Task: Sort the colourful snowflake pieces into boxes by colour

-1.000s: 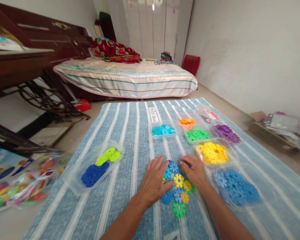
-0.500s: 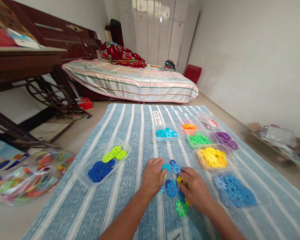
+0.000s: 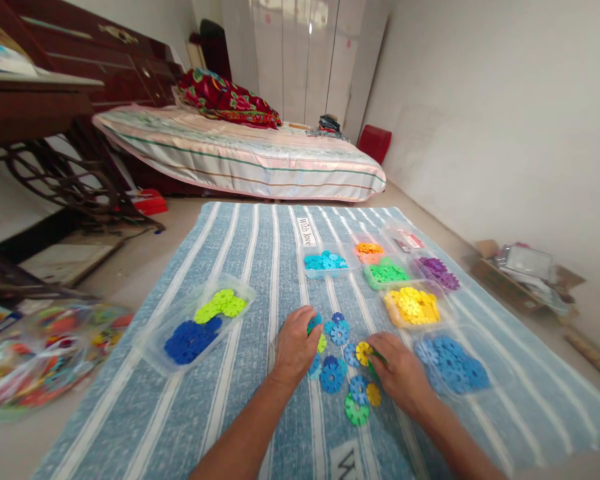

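My left hand [image 3: 296, 343] is closed, thumb and forefinger pinching a teal-blue notched plastic disc [image 3: 314, 323]. By its fingertips lies a lime disc [image 3: 322, 343]. My right hand [image 3: 397, 368] is closed too, its fingertips at a yellow notched disc [image 3: 363, 353] with a bit of green beside it; the grip is partly hidden. Between the hands on the striped cloth are a blue disc [image 3: 333, 376], a light-blue one [image 3: 339, 331] and a dark-blue one [image 3: 337, 317]. Nearer to me are a green disc [image 3: 357, 409] and a second yellow disc [image 3: 373, 394].
Clear trays of sorted discs stand around: lime and dark blue in the left tray [image 3: 253, 297], yellow [image 3: 413, 305], blue [image 3: 453, 363], green [image 3: 387, 272], turquoise [image 3: 325, 261], orange [image 3: 369, 250] and purple [image 3: 439, 272]. A bed [image 3: 240, 150] stands beyond the cloth.
My hands have drawn slightly apart, so more of the discs between them shows. The yellow disc at my right fingertips is now plainer to see. The whole view has shifted a little.
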Motion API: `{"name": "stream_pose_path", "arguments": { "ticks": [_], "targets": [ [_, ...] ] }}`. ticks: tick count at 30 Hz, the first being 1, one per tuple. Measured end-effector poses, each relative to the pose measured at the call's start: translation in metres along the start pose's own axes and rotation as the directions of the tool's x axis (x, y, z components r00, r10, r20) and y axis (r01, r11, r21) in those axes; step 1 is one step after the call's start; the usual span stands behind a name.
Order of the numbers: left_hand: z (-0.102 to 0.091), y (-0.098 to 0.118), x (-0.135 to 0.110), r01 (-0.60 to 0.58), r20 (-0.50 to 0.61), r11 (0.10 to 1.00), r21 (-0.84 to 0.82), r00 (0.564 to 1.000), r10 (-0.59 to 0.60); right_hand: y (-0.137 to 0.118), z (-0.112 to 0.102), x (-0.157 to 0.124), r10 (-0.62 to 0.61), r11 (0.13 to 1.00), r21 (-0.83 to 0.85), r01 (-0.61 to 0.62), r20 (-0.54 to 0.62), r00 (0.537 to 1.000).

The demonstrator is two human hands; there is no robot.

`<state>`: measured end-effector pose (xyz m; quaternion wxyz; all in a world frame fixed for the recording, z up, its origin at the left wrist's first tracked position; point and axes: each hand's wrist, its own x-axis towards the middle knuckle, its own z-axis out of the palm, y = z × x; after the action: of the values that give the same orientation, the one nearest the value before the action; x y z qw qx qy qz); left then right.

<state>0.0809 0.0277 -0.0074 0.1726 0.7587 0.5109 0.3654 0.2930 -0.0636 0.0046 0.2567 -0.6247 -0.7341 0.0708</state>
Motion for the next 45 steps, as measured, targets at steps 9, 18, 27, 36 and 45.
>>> {"name": "stream_pose_path", "arguments": {
  "ticks": [9,18,27,36,45],
  "targets": [
    [0.001,-0.002,0.003,-0.009,0.052,0.999,-0.044,0.999,0.011,-0.007,0.006,-0.002,0.083,0.99,-0.119,-0.082,0.009,0.996],
    [-0.003,0.001,0.003,0.037,0.065,0.985,-0.171,0.998,-0.026,0.01,0.009,0.006,0.128,0.992,-0.015,-0.128,-0.047,0.991],
    [-0.009,0.012,0.007,0.342,0.131,0.753,-0.562,0.936,-0.328,0.005,-0.002,-0.013,0.105,0.987,-0.119,-0.109,-0.033,0.994],
    [-0.014,0.012,0.01,0.455,0.212,0.56,-0.692,0.87,-0.445,-0.008,-0.01,-0.011,0.054,0.999,0.005,-0.054,0.017,0.998],
    [-0.017,0.007,0.01,0.403,0.117,0.746,-0.53,0.906,-0.406,0.001,0.002,0.019,0.144,0.973,-0.184,-0.142,-0.003,0.99]
  ]
}}
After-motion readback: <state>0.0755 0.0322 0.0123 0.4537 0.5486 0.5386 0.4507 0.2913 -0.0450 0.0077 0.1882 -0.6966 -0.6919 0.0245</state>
